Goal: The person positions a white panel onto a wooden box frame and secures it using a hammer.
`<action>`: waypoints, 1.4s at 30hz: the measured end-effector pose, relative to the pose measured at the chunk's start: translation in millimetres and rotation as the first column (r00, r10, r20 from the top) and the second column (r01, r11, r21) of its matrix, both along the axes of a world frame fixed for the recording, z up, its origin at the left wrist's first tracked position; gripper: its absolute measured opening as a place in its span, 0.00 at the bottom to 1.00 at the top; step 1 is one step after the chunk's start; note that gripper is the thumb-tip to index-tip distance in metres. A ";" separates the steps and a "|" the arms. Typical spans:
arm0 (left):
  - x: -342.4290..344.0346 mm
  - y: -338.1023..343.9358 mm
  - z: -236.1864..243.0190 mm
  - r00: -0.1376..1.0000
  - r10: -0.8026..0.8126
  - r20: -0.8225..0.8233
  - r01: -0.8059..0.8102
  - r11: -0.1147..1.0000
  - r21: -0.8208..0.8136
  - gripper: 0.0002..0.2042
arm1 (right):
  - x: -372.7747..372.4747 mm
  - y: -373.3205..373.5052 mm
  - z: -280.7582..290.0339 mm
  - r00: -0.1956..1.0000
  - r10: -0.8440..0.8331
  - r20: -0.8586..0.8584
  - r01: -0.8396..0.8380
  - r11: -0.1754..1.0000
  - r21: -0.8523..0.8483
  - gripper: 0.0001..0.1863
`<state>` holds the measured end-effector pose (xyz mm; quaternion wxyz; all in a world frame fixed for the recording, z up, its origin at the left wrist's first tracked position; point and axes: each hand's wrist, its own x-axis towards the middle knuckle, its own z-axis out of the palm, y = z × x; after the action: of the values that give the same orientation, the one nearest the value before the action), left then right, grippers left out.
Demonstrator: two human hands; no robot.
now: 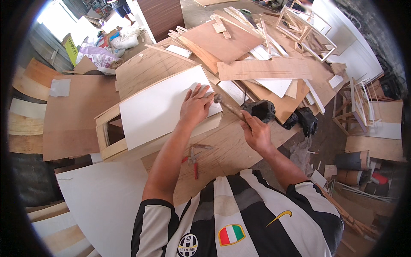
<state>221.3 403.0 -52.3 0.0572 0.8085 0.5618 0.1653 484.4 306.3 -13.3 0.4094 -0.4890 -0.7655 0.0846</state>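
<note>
A wooden box frame covered by a white panel [154,109] lies at a slant on the workbench. My left hand [197,105] rests on the panel near its right end, fingers stretched out. In my right hand [258,135] is a hammer [231,109], gripped by its handle. The hammer's head is at the panel's right edge, close beside my left fingertips. Whether a nail sits under it cannot be made out. Red-handled pliers [195,166] lie on the bench between my forearms. The frame's left end [103,132] shows bare wood with a dark opening.
A black plastic bag [262,109] stands open-mouthed right of the hammer. Beyond it, board offcuts [265,70] and strips are piled up. Slender wooden frames [306,32] stand at the far right. A brown board [81,115] and a white sheet [100,197] lie left.
</note>
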 end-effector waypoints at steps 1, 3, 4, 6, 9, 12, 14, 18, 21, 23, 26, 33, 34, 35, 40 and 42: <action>1.5 -0.1 0.6 1.000 0.007 0.023 -0.007 1.000 -0.013 0.16 | 1.1 0.7 -4.2 1.000 0.000 -0.001 0.000 1.000 -0.001 0.20; 2.0 0.5 0.9 0.999 0.014 0.046 -0.013 1.000 -0.024 0.16 | 2.4 4.2 -8.4 0.984 0.004 0.180 0.015 0.995 -0.100 0.20; 1.2 0.6 0.9 0.999 0.010 0.032 -0.009 1.000 -0.012 0.15 | 2.9 5.4 -7.9 0.984 0.003 0.179 0.015 0.995 -0.099 0.20; -2.0 -0.7 -0.4 1.000 0.006 0.015 -0.006 1.000 -0.002 0.14 | -0.4 5.9 -0.8 0.994 0.014 0.108 -0.006 0.997 -0.072 0.20; -2.5 -1.0 1.6 0.998 0.007 -0.054 -0.009 0.999 -0.030 0.16 | -5.3 -1.6 6.0 0.997 -0.006 -0.083 0.008 1.000 0.024 0.19; 0.8 -0.1 2.2 1.000 0.021 0.010 -0.021 0.999 -0.036 0.15 | 4.7 1.9 -4.6 0.978 -0.004 0.209 0.020 0.997 -0.074 0.20; 0.4 0.5 -3.1 1.000 0.020 0.010 -0.020 1.000 -0.008 0.16 | 5.8 2.3 -5.0 0.977 0.006 0.214 0.015 0.996 -0.093 0.20; -2.0 1.5 -0.6 1.000 0.013 -0.014 -0.013 0.999 0.029 0.16 | -0.5 1.3 8.5 0.996 0.007 0.089 0.001 0.995 -0.098 0.20; 0.7 -1.7 3.3 1.000 0.016 -0.013 -0.017 0.999 -0.033 0.16 | -0.2 -2.7 -1.4 0.997 -0.018 -0.079 0.016 1.000 -0.024 0.20; 1.1 0.0 -0.5 1.000 0.010 0.024 -0.010 1.000 -0.002 0.16 | 3.5 -0.4 -15.4 1.000 -0.014 0.022 0.016 0.998 -0.059 0.20; 0.0 -0.9 -2.1 0.999 0.019 0.026 -0.019 1.000 -0.001 0.16 | 8.7 1.8 -18.1 0.990 0.001 0.142 0.014 0.994 -0.106 0.20; 0.3 -1.5 1.1 1.000 0.009 0.001 -0.009 1.000 -0.008 0.16 | 1.5 -4.3 -3.6 1.000 -0.023 -0.006 0.023 0.999 -0.029 0.20; 1.4 -0.5 -0.6 0.999 0.009 0.042 -0.009 1.000 0.006 0.15 | 2.0 -4.5 -7.2 1.000 -0.022 -0.005 0.022 0.999 -0.029 0.20; 2.2 0.4 -1.7 0.997 0.006 0.083 -0.007 1.000 0.020 0.15 | 2.3 -4.3 -10.1 0.996 -0.016 0.090 0.024 0.996 -0.087 0.20; -1.3 -1.9 -3.1 0.999 -0.004 0.040 0.003 1.000 0.028 0.15 | 1.2 0.2 -6.4 0.992 0.007 0.127 0.005 0.995 -0.097 0.20; -1.4 -0.5 0.4 1.000 -0.003 0.018 0.003 1.000 0.021 0.15 | -1.8 -4.6 -3.9 0.999 -0.036 -0.022 0.035 0.998 -0.044 0.19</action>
<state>220.0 402.5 -51.9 0.0539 0.8085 0.5583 0.1783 482.6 301.7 -17.2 0.4086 -0.5103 -0.7502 0.0997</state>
